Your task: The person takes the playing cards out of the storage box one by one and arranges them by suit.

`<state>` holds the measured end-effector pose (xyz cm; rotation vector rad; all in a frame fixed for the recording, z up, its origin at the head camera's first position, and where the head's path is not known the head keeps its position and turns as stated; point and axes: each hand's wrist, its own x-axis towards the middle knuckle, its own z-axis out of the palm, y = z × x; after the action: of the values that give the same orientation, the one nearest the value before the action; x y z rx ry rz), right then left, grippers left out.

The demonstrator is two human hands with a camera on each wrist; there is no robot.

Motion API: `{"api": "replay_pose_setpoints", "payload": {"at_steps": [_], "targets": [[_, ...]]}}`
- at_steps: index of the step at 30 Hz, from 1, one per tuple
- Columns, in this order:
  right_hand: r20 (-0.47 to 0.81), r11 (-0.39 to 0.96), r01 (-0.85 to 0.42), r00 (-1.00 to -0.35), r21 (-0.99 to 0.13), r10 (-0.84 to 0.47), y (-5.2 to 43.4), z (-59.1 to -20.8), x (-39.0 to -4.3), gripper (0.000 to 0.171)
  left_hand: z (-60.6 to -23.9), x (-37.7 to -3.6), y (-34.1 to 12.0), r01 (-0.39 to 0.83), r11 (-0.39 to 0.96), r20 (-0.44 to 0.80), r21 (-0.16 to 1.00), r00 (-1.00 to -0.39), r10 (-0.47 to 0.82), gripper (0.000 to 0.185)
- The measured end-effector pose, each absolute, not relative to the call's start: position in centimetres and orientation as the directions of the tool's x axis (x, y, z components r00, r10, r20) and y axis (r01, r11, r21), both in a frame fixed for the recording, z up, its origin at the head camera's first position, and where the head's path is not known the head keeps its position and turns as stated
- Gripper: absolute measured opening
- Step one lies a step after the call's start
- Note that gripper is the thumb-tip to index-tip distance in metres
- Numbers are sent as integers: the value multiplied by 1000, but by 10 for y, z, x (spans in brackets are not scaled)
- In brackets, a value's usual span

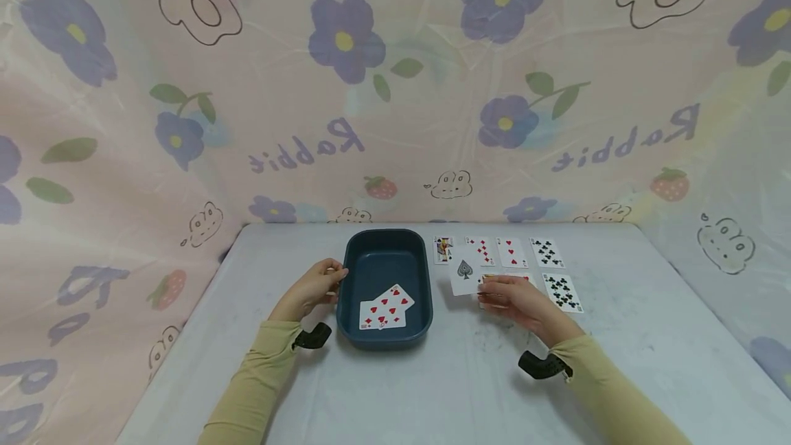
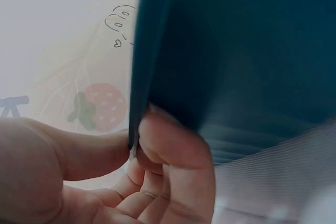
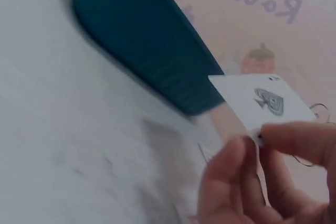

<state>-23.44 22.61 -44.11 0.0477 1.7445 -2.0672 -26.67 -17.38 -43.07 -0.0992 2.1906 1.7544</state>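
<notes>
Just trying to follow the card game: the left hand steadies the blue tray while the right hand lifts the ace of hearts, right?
Not quite. The card in the right hand is the ace of spades, as the right wrist view shows. The left hand does grip the blue tray by its rim.

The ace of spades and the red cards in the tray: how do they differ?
The ace of spades is lifted off the table, pinched by the right hand; the red cards lie loose in the dark tray. The ace shows one black pip; the red cards show many red ones. All are white, face-up playing cards.
</notes>
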Motion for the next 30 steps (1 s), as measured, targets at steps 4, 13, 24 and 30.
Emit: {"api": "replay_pose_setpoints", "payload": {"at_steps": [4, 13, 24, 30], "targets": [[-332, -104, 368, -907, -924, -261, 221, -446, -231, 6, -431, -266, -173, -252, 239, -293, 938, -944, 155, 14], [-346, -98, 381, -901, -919, -262, 211, -454, -225, 7, -432, -269, -173, -266, 241, -305, 933, -942, 140, 13], [-376, -90, 402, -901, -911, -217, 205, -458, -227, 24, -431, -269, -173, -274, 237, -312, 932, -939, 142, 15], [-405, -60, 423, -893, -904, -197, 201, -457, -229, 28, -431, -267, -173, -273, 246, -312, 930, -940, 136, 14]]}}
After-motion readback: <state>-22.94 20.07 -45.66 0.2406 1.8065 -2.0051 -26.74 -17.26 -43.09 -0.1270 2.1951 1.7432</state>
